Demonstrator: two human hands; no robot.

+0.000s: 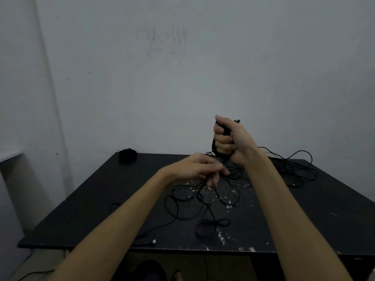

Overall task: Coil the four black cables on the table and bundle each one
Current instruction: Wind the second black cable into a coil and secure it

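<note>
Black throughout, the cables are hard to separate against the dark worktop (334, 209). At far left rear, a finished coil (127, 155) sits near the back edge, likely parked clear of the work. Left hand (199, 169): fingers (215, 180) loosely curled, apparently pinching a loose cable (178, 211) to feed slack; blur prevents certainty. Right hand (229, 141): fingers clenched around a partial coil (219, 155), held raised so new loops can be added. Further tangled cable (300, 171) lies at right rear. No legible labels or brands.
</note>
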